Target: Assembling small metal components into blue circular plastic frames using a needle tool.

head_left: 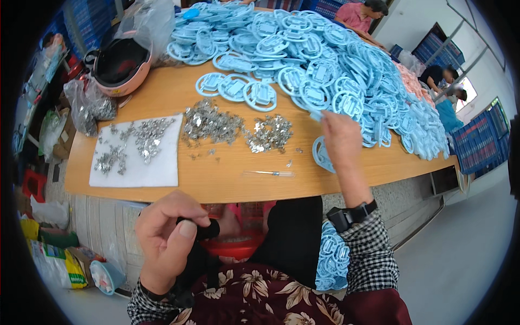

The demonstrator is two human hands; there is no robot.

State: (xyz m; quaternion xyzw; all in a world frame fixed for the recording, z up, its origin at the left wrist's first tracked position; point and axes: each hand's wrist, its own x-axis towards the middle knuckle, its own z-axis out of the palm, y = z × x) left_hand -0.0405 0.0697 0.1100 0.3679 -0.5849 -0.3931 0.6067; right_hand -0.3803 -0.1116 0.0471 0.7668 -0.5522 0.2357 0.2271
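Note:
My right hand (342, 142) reaches over the table at the front of a heap of light blue plastic oval parts (303, 43). Its fingers pinch a small light blue plastic piece (316, 115), partly blurred. Just beside that wrist lies one ring-shaped blue part (322, 154). Short of the table's front edge, my left hand (169, 233) hovers over my lap with fingers curled and thumb close to them; what they hold, if anything, is hidden. A thin screwdriver-like tool (279, 174) with a clear handle rests near the front edge.
Small silvery metal pieces (211, 123) form piles mid-table, with more scattered on a white foam sheet (162, 173). At the back left stand a pink-and-black bowl-like container (127, 84) and plastic bags (81, 105). More blue parts (331, 254) sit below the table. Other people work beyond.

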